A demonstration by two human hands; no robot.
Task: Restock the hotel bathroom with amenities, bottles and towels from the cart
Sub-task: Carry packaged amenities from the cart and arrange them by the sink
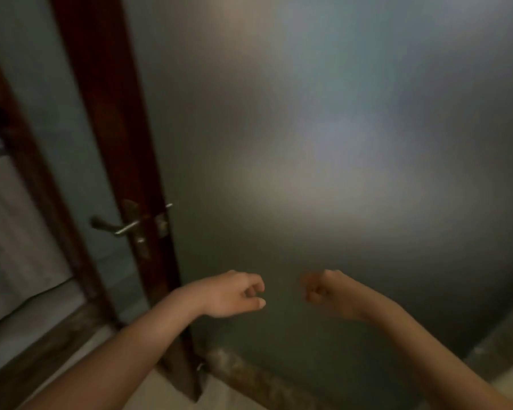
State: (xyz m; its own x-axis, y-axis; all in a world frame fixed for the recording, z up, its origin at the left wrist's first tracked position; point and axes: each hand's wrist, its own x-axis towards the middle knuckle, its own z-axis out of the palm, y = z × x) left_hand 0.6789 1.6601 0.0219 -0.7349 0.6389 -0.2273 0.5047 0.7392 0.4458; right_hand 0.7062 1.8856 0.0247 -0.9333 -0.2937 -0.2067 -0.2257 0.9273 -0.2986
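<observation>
Frosted grey glass (pixel 338 143) fills most of the view. A dark red door frame (pixel 110 113) runs down at 10 o'clock, with a metal door handle (pixel 117 227) at 9 o'clock. Both bare hands are up in front of the glass near 6 o'clock. The left hand (pixel 234 294) has loosely curled fingers and holds nothing. The right hand (pixel 329 291) is clenched in a fist, also holding nothing. No cart, towels or bottles show, so I cannot tell where they are. The person seems to be between trips. Next, they likely need to go to the cart and pick something up.
</observation>
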